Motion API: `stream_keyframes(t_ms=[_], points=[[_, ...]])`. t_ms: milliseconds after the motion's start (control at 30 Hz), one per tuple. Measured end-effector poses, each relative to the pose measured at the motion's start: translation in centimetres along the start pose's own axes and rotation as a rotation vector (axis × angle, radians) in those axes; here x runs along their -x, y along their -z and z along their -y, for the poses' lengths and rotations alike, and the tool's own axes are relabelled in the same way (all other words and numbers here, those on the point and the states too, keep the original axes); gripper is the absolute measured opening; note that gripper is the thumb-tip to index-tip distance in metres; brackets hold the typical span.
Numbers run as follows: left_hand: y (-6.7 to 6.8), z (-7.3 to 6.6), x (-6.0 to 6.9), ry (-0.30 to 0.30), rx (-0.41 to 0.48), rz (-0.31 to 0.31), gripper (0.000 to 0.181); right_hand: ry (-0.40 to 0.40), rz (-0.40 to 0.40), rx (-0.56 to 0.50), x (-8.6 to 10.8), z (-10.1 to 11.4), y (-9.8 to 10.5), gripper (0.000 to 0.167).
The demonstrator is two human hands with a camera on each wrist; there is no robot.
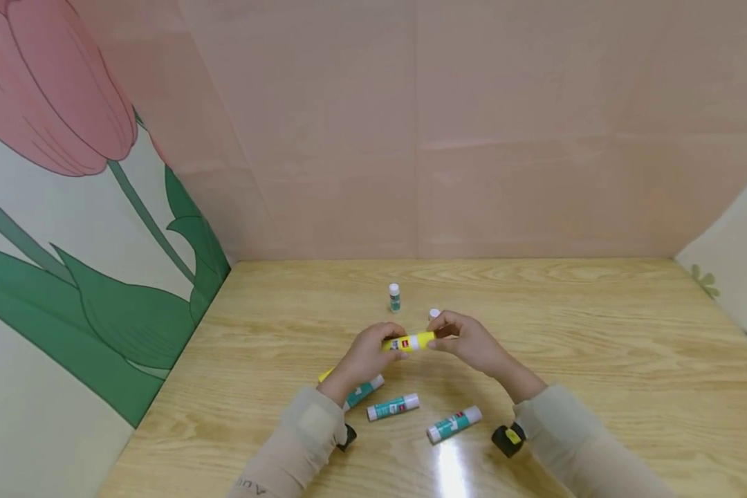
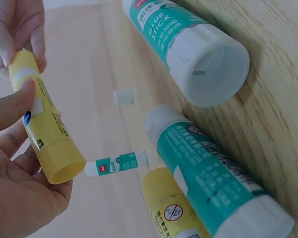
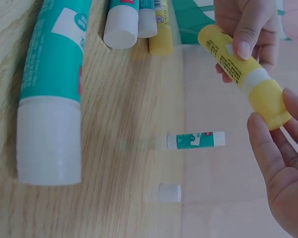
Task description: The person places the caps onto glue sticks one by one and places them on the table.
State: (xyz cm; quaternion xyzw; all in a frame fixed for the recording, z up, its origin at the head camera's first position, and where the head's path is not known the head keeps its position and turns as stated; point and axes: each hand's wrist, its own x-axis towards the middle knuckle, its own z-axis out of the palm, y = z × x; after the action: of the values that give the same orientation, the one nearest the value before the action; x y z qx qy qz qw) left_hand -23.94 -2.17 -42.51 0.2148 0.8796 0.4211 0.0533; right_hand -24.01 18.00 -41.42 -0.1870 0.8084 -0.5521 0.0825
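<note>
A yellow glue stick (image 1: 404, 343) with a white band is held level above the table between both hands. My left hand (image 1: 369, 354) grips its body, thumb lying along the label in the left wrist view. At the other end, my right hand (image 1: 473, 346) pinches the yellow end piece (image 3: 269, 105) beyond the white band between thumb and fingers. Whether that piece is turning cannot be seen. Below the hands lie green glue sticks with white ends: one in the middle (image 1: 393, 407), one to the right (image 1: 454, 425), and one (image 1: 364, 391) partly behind my left wrist.
Another yellow glue stick (image 2: 171, 203) lies at the left, mostly hidden by the left arm in the head view. Farther back, a green glue stick (image 1: 395, 298) stands upright. A small white cap (image 3: 169, 193) stands on the wooden table (image 1: 597, 325), partly behind the right hand.
</note>
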Motion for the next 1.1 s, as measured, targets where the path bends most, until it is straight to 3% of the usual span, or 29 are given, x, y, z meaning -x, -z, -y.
stream_keyframes(t_ms=[1100], points=[[-0.58, 0.0, 0.06, -0.019, -0.089, 0.026, 0.026, -0.017, 0.012, 0.004, 0.14, -0.65, -0.52, 0.015]])
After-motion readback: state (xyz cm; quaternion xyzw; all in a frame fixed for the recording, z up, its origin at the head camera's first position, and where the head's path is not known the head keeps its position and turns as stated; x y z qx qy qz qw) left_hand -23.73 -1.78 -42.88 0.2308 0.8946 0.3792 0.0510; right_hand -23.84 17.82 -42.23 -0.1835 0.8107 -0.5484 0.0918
